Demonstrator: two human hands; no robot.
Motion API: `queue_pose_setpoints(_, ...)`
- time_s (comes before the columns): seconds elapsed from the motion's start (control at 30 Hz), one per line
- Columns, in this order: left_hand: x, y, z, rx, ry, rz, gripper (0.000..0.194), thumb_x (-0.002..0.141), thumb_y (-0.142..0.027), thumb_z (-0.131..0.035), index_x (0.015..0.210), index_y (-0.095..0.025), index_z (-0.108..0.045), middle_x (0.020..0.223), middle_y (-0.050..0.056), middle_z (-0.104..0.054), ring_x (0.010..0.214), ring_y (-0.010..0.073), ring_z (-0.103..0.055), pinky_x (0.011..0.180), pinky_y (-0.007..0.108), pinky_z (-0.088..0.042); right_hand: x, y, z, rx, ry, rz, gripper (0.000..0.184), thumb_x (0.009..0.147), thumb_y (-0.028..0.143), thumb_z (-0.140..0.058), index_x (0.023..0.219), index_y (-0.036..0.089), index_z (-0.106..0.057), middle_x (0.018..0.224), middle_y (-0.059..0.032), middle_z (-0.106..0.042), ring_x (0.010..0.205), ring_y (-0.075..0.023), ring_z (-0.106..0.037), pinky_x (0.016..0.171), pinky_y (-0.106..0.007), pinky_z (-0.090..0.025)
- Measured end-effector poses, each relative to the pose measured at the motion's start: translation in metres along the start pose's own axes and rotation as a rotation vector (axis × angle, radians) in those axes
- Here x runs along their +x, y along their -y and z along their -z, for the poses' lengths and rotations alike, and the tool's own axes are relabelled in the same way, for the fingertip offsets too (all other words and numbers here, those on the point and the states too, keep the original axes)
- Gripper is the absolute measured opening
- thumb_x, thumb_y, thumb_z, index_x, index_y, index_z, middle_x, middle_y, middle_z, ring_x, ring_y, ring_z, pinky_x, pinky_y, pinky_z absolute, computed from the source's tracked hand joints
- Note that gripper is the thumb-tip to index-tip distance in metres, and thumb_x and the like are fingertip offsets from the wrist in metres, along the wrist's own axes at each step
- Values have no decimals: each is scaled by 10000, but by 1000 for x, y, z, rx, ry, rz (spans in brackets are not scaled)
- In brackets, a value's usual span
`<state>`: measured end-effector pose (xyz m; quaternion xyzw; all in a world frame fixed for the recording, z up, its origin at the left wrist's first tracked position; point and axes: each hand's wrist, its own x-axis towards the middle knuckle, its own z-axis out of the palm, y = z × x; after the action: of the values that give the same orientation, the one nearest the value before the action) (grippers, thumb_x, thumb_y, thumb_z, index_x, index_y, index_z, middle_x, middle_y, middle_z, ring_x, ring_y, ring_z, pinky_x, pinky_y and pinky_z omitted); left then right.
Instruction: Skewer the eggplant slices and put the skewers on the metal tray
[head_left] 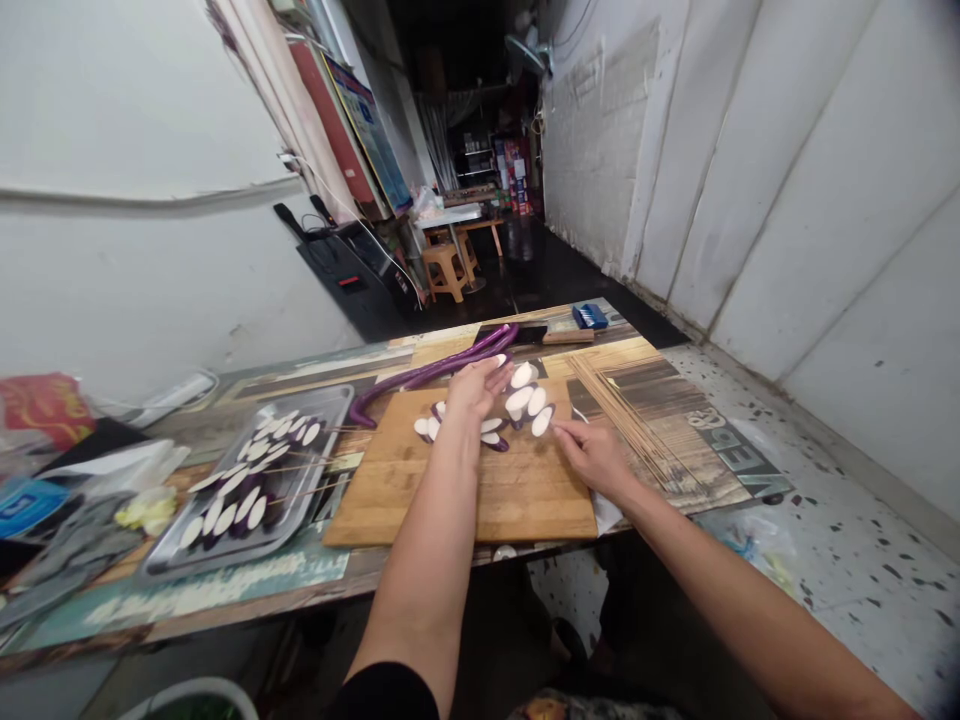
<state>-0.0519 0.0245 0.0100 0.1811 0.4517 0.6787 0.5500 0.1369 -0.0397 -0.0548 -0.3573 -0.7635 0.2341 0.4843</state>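
My left hand (477, 388) lies over the far part of a wooden cutting board (465, 490), fingers curled around an eggplant slice. Several white, purple-rimmed eggplant slices (527, 402) lie on the board just right of it. My right hand (592, 452) rests at the board's right edge, fingers pinched on a thin bamboo skewer pointing at the slices. Whole long purple eggplants (442, 368) lie behind the board.
A metal tray (315, 480) left of the board holds skewered eggplant slices (247, 480). A bundle of bamboo skewers (622, 415) lies to the right. A cleaver (540, 335) and a blue box (590, 316) sit at the far edge. Bags and clutter fill the left end.
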Motion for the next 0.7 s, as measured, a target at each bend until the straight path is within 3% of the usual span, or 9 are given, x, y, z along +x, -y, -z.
queue_pose_setpoints(0.2,-6,6,-5,44,17,-66,158,724,1,-618,679,-125,-534,683,64,-685,665,180,-692,752,325,-546,0,0,0,-6,8,-20,240,873,229,-471,937,188,-698,883,-38,-685,738,-194,-642,655,-266,-471)
queue_pose_setpoints(0.53,-16,13,-11,104,-22,-67,166,661,-8,-676,631,-125,-562,641,43,-668,589,132,-649,684,272,-513,0,2,0,-44,-13,-23,233,874,217,-469,907,202,-699,884,-31,-685,751,-196,-645,657,-257,-471)
queue_pose_setpoints(0.7,-14,17,-11,133,14,-73,126,678,-27,-661,661,-121,-579,616,29,-650,556,121,-624,639,257,-498,0,0,-1,-20,-43,0,247,886,226,-457,936,195,-697,900,-40,-682,763,-198,-645,665,-261,-478)
